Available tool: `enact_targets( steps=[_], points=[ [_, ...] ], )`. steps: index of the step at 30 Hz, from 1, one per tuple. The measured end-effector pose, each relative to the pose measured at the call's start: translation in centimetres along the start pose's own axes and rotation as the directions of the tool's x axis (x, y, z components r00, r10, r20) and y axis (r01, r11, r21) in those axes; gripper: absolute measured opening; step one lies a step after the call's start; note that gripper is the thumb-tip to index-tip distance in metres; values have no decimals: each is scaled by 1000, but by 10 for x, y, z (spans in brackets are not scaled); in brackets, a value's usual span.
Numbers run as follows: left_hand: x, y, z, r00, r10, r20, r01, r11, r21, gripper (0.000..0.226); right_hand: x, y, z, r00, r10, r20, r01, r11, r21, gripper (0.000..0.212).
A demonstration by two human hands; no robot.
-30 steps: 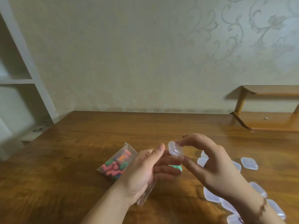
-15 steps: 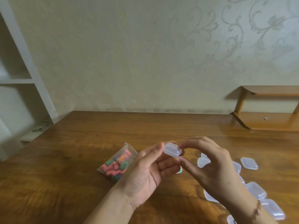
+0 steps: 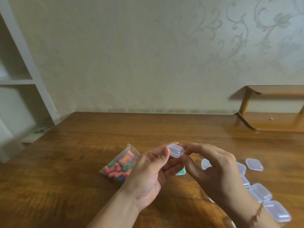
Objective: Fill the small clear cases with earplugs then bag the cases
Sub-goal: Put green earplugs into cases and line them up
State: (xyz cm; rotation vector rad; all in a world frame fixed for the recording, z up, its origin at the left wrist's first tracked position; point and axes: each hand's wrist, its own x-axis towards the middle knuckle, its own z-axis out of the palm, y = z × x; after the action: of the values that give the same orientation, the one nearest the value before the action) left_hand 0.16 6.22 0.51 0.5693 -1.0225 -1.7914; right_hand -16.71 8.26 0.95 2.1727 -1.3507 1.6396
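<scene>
both hands hold one small clear case (image 3: 175, 150) in the air above the worktop (image 3: 69, 162). a second ago the case stood on edge between the right thumb and forefinger; now it lies flat, lid up, and has sunk a little lower. the left hand (image 3: 148, 175) has closed in since then: its thumb presses the case's near left corner and its curled fingers (image 3: 172, 168) support it from below. the right hand (image 3: 212, 168) pinches the right end of the case, fingers bent over it. the bag of coloured earplugs (image 3: 119, 165) lies where it was, on the worktop just left of the left hand. a green-filled case (image 3: 181, 172) shows beneath the fingers. empty clear cases (image 3: 254, 164) remain scattered to the right.
</scene>
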Motion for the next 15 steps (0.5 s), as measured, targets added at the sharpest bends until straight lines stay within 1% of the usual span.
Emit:
enact_targets(
  steps=[2,5,11,15],
  points=[
    [1,-1,-1,1000,10,-10,-10,1000,13,54,0,0,2,1000,5,-8,-5,1000,-19,17],
    [2,-3,-2,999,22,-34,-20,999,37,34,-2,-1,3,1000,5,-12,-5,998,-61,18],
    [3,-5,-1,997,37,-62,-34,998,54,34,-3,-2,5,999,-4,-39,0,994,-106,17],
    [1,-7,2,998,38,-47,-33,995,97,26,-4,-1,6,998,8,-61,-17,990,-140,19]
  ],
)
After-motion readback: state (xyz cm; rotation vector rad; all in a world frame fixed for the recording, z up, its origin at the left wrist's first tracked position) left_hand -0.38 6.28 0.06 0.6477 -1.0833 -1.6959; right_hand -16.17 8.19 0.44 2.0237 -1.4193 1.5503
